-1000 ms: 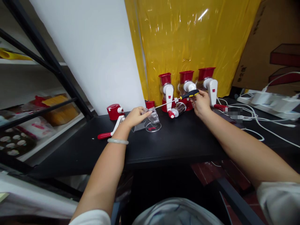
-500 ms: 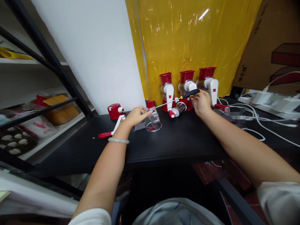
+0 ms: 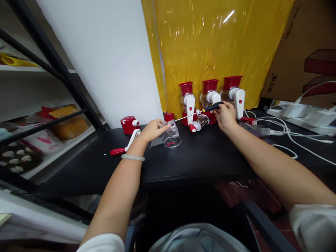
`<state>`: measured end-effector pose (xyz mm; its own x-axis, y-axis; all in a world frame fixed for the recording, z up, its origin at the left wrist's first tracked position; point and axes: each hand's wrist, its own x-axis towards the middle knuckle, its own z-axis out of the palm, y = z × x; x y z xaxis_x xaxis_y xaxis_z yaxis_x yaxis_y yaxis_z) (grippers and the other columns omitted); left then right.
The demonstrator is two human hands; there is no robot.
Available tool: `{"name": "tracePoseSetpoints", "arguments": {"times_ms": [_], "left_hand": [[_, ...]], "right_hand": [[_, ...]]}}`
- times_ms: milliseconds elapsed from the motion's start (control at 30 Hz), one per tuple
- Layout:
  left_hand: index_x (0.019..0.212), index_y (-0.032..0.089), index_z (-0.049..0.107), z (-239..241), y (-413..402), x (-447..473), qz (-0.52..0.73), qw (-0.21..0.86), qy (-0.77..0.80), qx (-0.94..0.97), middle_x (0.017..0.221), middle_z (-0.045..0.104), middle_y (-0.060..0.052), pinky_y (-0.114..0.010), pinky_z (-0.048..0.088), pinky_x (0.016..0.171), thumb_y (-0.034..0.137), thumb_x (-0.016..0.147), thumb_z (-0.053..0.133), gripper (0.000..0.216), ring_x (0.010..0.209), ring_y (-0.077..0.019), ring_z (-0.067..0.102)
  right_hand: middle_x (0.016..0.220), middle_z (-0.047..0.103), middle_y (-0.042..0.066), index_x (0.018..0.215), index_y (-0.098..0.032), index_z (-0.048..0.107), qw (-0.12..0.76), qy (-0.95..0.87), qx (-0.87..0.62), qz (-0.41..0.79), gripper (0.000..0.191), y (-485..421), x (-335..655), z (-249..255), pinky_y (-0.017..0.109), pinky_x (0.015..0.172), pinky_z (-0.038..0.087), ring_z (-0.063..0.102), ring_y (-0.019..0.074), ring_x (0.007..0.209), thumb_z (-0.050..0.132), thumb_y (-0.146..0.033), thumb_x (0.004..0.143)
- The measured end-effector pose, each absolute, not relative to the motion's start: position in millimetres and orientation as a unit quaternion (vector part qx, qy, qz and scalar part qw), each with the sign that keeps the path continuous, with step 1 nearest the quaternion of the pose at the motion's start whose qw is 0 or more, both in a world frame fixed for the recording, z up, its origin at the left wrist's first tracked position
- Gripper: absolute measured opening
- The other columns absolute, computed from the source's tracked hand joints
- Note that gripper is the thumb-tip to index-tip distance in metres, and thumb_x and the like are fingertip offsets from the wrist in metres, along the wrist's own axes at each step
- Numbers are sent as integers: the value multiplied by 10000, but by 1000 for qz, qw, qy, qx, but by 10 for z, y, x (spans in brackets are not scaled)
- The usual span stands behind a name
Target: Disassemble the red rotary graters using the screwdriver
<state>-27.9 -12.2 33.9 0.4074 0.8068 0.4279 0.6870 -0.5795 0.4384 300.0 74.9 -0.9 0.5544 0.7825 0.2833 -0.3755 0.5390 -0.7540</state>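
Note:
My left hand [image 3: 155, 130] grips a clear plastic grater housing [image 3: 173, 131] resting on the black table, its round rim facing me. In my right hand [image 3: 226, 114] is a screwdriver [image 3: 213, 106] with a black and yellow handle, held by the handle's end. Its thin shaft slants down leftward to the clear housing beside my left fingers; the tip is hard to make out. A grater drum [image 3: 202, 121] lies between the hands. Left of my left wrist are a red grater part [image 3: 129, 125] and a white crank with a red handle [image 3: 118, 151].
Three rotary graters with red hoppers, one at the left [image 3: 186, 87], stand along the yellow sheeting [image 3: 194, 42]. White cables and a power strip [image 3: 301, 117] occupy the right side, before a cardboard box [image 3: 288, 63]. A black-framed shelf [image 3: 65, 80] borders the left.
Both hands stay nearly in place. The screwdriver handle has shifted very slightly, its yellow marking turned; the clear housing keeps its position.

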Motion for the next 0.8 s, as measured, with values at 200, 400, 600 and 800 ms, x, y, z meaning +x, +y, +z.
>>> {"name": "tracePoseSetpoints", "arguments": {"times_ms": [200,400,600,800], "left_hand": [[496,175,515,343,-130,-272,311,103,454,828,720,519,-24,-312,405,667,623,875,533,587,640,-133,500],[493,175,523,346,-129,-269,308,99,454,830,711,533,-32,-313,419,688,624,878,525,590,664,-142,520],[508,176,534,339,-120,-275,309,98,449,833,741,549,-36,-310,423,702,635,874,520,587,667,-141,516],[498,176,511,348,-125,-272,307,100,450,833,724,534,-32,-309,408,675,616,879,529,583,650,-138,508]], "right_hand": [[813,615,-31,949,-232,545,806,-347,-337,340,267,784,3043,-37,174,485,455,615,93,649,644,-224,701],[829,606,-40,954,-235,533,808,-356,-317,347,299,759,3025,-20,188,499,442,590,87,635,661,-182,688],[883,591,-39,923,-226,534,831,-327,-289,345,301,703,2976,17,188,540,460,554,57,608,625,-84,674],[916,579,-45,947,-241,527,829,-341,-289,336,337,689,2971,4,179,580,479,582,64,702,623,-78,668]]}}
